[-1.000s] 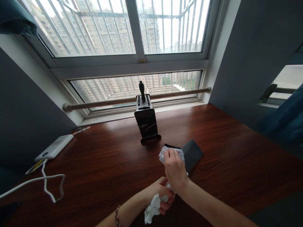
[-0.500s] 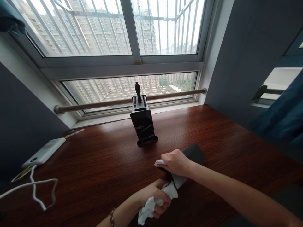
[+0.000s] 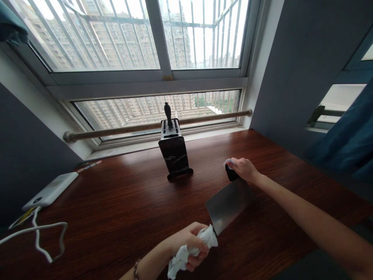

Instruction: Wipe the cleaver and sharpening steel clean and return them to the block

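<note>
In the head view my left hand (image 3: pixel 190 245) is closed around the handle of a cleaver, with crumpled white tissue (image 3: pixel 182 258) wrapped between the fingers and the handle. The cleaver's broad grey blade (image 3: pixel 229 204) points up and to the right above the table. My right hand (image 3: pixel 244 169), at the blade's far end, pinches a small piece of white tissue (image 3: pixel 230 162). Something black (image 3: pixel 232 174) shows just below those fingers; I cannot make out what it is. The fingers hide how the tissue meets the blade.
A black knife block (image 3: pixel 174 153) with one dark-handled knife (image 3: pixel 168 113) stands on the brown wooden table (image 3: pixel 128 194) near the window. At the left lie a white power bank (image 3: pixel 51 190) and a white cable (image 3: pixel 37 237). A rail (image 3: pixel 131 130) crosses the window.
My right hand has moved up and right, from near the handle to the blade's far end, uncovering the blade. My left hand keeps its hold on the cleaver handle.
</note>
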A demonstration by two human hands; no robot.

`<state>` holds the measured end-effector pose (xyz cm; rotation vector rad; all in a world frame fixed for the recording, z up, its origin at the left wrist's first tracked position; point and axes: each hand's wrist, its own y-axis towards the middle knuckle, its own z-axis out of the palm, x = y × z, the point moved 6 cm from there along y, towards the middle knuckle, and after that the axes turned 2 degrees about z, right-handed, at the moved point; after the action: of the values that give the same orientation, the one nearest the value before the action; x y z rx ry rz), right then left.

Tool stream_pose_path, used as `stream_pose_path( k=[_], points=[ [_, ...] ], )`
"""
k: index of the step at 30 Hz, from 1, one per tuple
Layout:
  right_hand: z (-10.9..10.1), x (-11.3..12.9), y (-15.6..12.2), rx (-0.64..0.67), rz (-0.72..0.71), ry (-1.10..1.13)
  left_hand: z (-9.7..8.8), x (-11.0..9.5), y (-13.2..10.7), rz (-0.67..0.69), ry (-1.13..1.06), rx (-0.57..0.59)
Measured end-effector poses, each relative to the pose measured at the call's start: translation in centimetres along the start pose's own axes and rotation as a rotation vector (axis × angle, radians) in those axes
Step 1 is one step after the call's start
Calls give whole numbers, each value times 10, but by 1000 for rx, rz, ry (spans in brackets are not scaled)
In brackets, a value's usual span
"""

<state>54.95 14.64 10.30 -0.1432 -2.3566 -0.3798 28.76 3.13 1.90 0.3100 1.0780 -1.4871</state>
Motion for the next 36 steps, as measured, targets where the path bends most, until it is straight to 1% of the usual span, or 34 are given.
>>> stream_pose_path(
  k=[1,2,4,5,7,9,11,12,13,15,17,19,20,24,25,26,27,29,33,36],
  points=[
    [-11,-20,3,-92,144,201,1,-1,0,3,-3,2],
    [-18,-35,4,-147,231,304,1,-2,0,6,-9,4],
    [-22,-55,1,-182,362,450,2,-4,0,14,-30,12],
    [-20,-61,-3,-159,398,483,1,-5,0,21,-42,18],
    [-7,-66,-15,-32,501,665,-1,-5,1,31,-62,25],
    [13,-65,-32,141,634,967,-4,-4,2,34,-81,31],
    [28,-61,-49,263,730,1221,-6,-2,4,25,-103,35],
    [31,-60,-55,295,733,1269,-8,-1,5,17,-113,38],
    [32,-59,-59,313,701,1252,-8,0,5,10,-123,41],
    [33,-57,-64,349,605,1161,-9,2,7,2,-136,48],
    [34,-57,-68,353,561,1096,-9,3,7,2,-143,55],
    [34,-58,-71,296,581,1084,-8,3,8,10,-145,61],
    [34,-60,-72,245,600,1091,-8,3,8,17,-148,64],
    [30,-66,-80,-79,688,1191,-11,-4,6,80,-183,78],
    [31,-66,-83,-133,710,1233,-12,-7,5,99,-192,83],
    [34,-63,-87,-158,732,1279,-15,-9,5,118,-202,85],
    [39,-59,-91,-154,750,1327,-18,-12,4,139,-212,83],
    [53,-44,-100,-100,783,1415,-22,-16,3,167,-227,79],
    [91,0,-122,27,842,1550,-22,-15,2,155,-218,102],
    [124,35,-141,155,884,1609,-21,-14,3,174,-191,61]
  ],
)
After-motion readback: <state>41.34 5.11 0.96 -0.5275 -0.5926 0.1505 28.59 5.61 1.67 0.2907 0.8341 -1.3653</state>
